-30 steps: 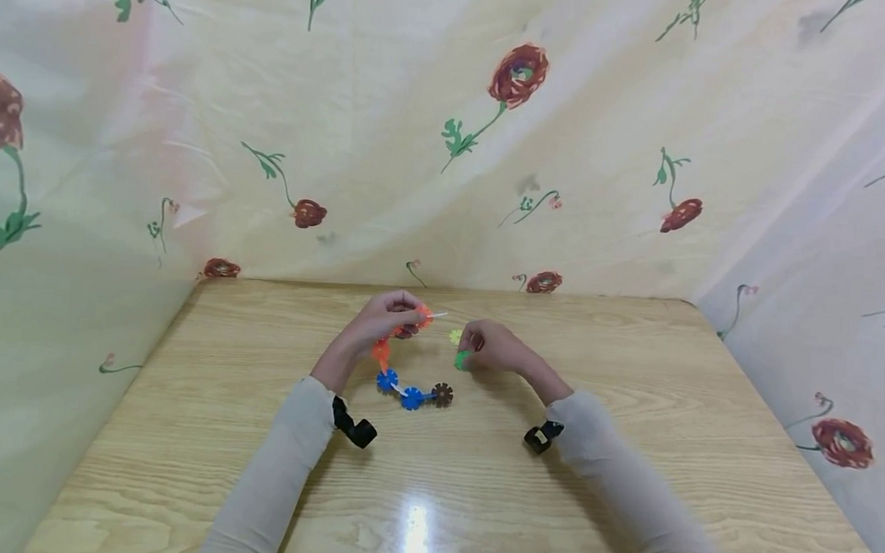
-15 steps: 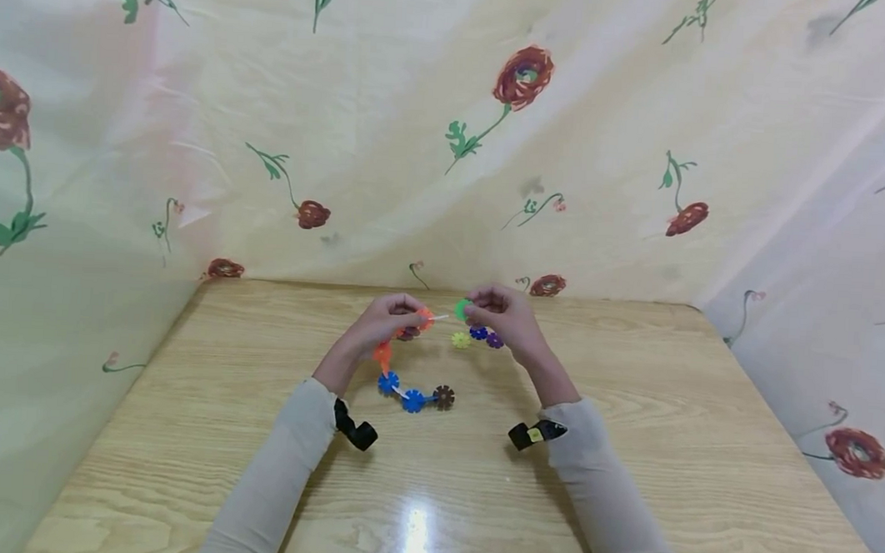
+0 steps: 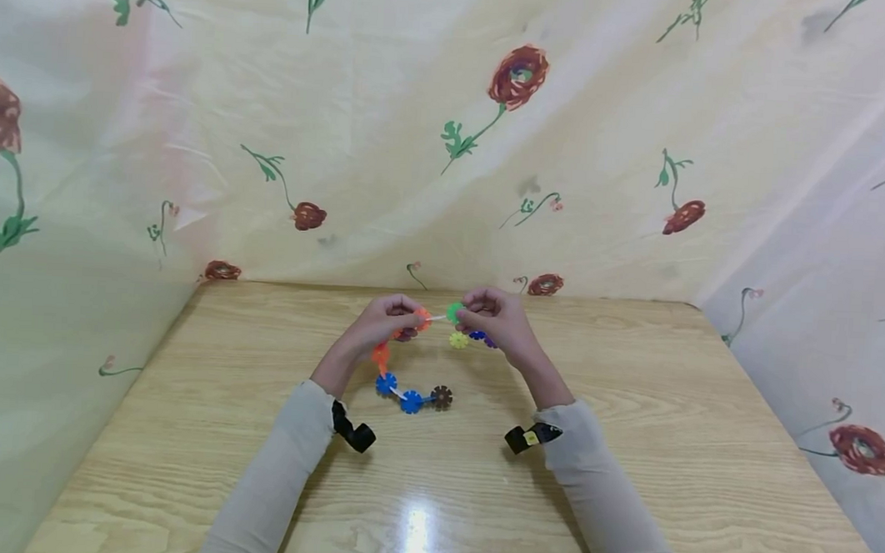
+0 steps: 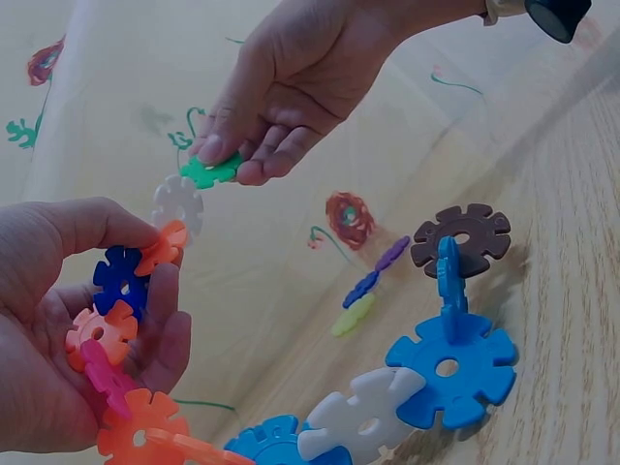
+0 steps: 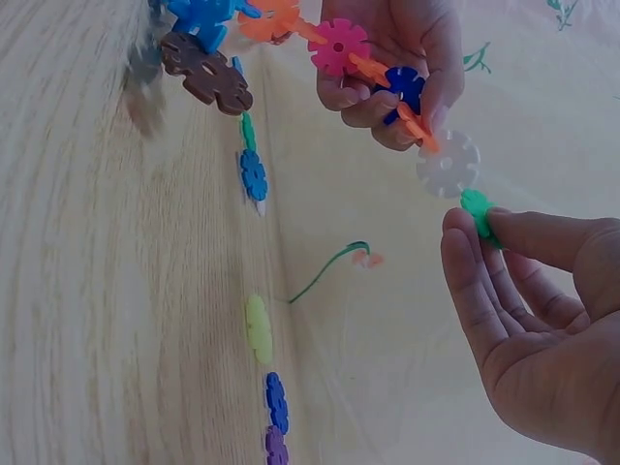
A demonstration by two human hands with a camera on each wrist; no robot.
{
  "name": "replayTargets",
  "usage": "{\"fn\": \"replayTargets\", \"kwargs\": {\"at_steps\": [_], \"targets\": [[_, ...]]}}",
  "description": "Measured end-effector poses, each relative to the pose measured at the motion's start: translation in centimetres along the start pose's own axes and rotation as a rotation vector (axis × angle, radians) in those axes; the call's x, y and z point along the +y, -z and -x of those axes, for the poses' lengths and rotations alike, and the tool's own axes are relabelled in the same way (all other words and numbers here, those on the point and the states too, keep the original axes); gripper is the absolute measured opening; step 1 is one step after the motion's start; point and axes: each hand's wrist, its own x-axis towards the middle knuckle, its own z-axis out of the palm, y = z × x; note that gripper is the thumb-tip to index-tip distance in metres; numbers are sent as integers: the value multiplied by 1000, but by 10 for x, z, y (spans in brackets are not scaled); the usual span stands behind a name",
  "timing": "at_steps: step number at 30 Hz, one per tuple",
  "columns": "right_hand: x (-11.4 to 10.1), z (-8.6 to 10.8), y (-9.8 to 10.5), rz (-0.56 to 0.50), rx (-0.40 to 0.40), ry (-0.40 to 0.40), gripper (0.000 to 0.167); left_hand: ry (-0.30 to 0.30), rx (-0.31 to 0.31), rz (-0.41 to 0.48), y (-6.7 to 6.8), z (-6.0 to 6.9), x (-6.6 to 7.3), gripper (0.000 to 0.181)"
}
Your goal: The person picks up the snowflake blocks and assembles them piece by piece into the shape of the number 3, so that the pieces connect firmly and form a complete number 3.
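A chain of slotted plastic flower discs hangs from my left hand (image 3: pixel 387 322), which pinches an orange disc (image 4: pixel 163 248) near its upper end. Beyond that disc a white disc (image 5: pixel 449 165) sticks out toward the right. Thumb and fingers of my right hand (image 3: pixel 499 319) pinch a green disc (image 5: pixel 478 215), whose edge meets the white disc's rim; how deep the slots engage I cannot tell. Pink, orange and dark blue discs run past my left palm. Lower down, light blue discs (image 4: pixel 451 370), another white disc (image 4: pixel 364 417) and a brown disc (image 3: pixel 441 397) curve along the table.
Loose yellow (image 3: pixel 458 341), blue (image 5: pixel 277 402) and purple (image 5: pixel 276 448) discs lie in a row on the wooden table (image 3: pixel 432 476), beyond the hands. More discs, one blue (image 5: pixel 254 174), lie farther along. A flowered cloth (image 3: pixel 389 140) hangs behind the table.
My right hand has lifted the green disc from the table and brought it left against the white disc. The loose blue and purple discs came into sight. My left hand has stayed almost still.
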Motion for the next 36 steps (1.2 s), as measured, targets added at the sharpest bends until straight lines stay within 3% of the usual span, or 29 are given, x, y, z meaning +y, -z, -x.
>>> {"fn": "replayTargets", "kwargs": {"at_steps": [18, 26, 36], "targets": [[3, 1, -3, 25, 2, 20, 23, -19, -22, -20, 0, -1, -1, 16], [5, 0, -5, 4, 28, 16, 27, 16, -28, -52, 0, -1, -1, 34], [7, -1, -7, 8, -12, 43, 21, 52, -2, 25, 0, 2, 3, 34]]}}
